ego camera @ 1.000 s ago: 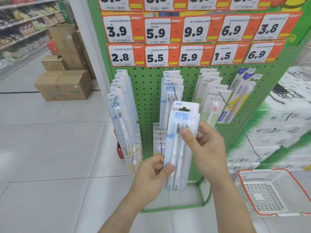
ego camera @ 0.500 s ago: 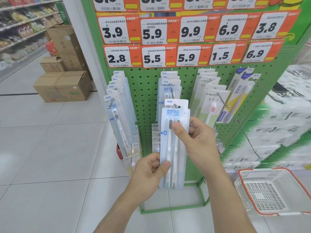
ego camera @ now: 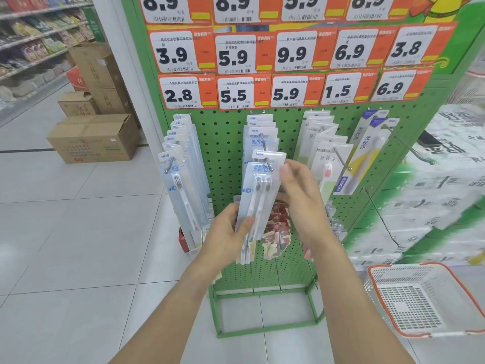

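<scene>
The clear blister pack with 2 white toothbrushes [ego camera: 258, 195] is slightly tilted, its top at the tip of the metal peg hook [ego camera: 268, 161] on the green pegboard stand [ego camera: 225, 153]. The left hand [ego camera: 225, 232] grasps the pack's lower end at 7 o'clock, thumb on the front. The right hand [ego camera: 301, 203] pinches its edge at 2 o'clock.

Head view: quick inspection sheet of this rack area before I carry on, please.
Surface: green pegboard rack, its hooks carrying hanging packs.
Job's things: toothbrush pack, header at the tip of the middle hook.
Clutter: cardboard boxes on the floor at left; red-rimmed basket at right.
Hands: left hand grips the pack's lower end; right hand pinches its upper edge.
Cables: nothing seen.
Surroundings: price tags above; stocked shelves far left.
</scene>
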`<action>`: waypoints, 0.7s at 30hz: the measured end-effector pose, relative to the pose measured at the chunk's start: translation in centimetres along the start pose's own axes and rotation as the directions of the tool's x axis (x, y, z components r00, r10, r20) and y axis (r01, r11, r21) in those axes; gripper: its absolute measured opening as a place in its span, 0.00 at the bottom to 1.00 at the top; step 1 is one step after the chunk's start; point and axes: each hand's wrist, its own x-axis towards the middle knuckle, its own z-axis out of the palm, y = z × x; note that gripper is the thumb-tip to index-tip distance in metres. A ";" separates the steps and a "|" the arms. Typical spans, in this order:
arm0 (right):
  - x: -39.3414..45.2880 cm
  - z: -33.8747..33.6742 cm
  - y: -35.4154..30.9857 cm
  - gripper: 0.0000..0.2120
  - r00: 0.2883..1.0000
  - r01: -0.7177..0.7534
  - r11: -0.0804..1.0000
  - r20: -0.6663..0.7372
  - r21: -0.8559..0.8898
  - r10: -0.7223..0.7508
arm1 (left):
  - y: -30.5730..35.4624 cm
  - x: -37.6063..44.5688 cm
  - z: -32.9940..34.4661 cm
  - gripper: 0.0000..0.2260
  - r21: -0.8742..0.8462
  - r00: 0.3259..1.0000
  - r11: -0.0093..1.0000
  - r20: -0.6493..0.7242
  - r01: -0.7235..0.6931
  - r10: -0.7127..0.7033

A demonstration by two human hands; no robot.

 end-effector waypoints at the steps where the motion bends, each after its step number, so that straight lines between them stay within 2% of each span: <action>1: 0.6 0.0 0.1 0.16 0.999 -0.008 0.999 -0.047 0.051 0.010 | -0.3 0.2 0.0 0.04 0.017 1.000 1.000 0.005 0.006 -0.006; 2: 1.2 0.0 0.1 0.13 0.996 -0.006 0.998 -0.088 0.070 0.012 | -0.5 0.4 -0.1 0.04 0.031 1.000 0.999 0.010 0.010 -0.010; 4: 2.7 -0.1 0.3 0.10 0.991 0.010 1.000 -0.135 -0.019 -0.012 | -0.8 0.7 -0.1 0.05 0.055 1.000 0.998 0.013 0.013 -0.014; 8: 4.9 -0.2 0.0 0.19 0.992 0.019 0.960 -0.113 -0.281 -0.053 | -1.0 1.0 0.0 0.09 0.102 1.000 0.995 0.017 0.023 -0.025; 11: 6.2 -0.4 -1.2 0.22 0.990 0.079 0.912 -0.075 -0.402 -0.118 | -0.7 1.3 0.0 0.12 0.131 1.000 0.991 0.008 0.015 -0.016; 13: 7.0 -0.6 -1.8 0.18 0.989 0.096 0.904 -0.059 -0.416 -0.133 | -0.5 1.3 -0.1 0.12 0.138 1.000 0.990 -0.001 0.011 -0.011; 16: 7.5 -0.5 -2.2 0.05 0.980 0.133 0.892 -0.076 -0.433 -0.183 | -0.8 1.2 -0.3 0.06 0.127 0.999 0.992 -0.029 0.028 -0.024; 21: 7.1 -0.2 -2.7 0.06 0.968 0.186 0.870 -0.065 -0.456 -0.241 | -1.0 1.3 -0.2 0.03 0.102 0.999 0.995 -0.045 0.014 -0.010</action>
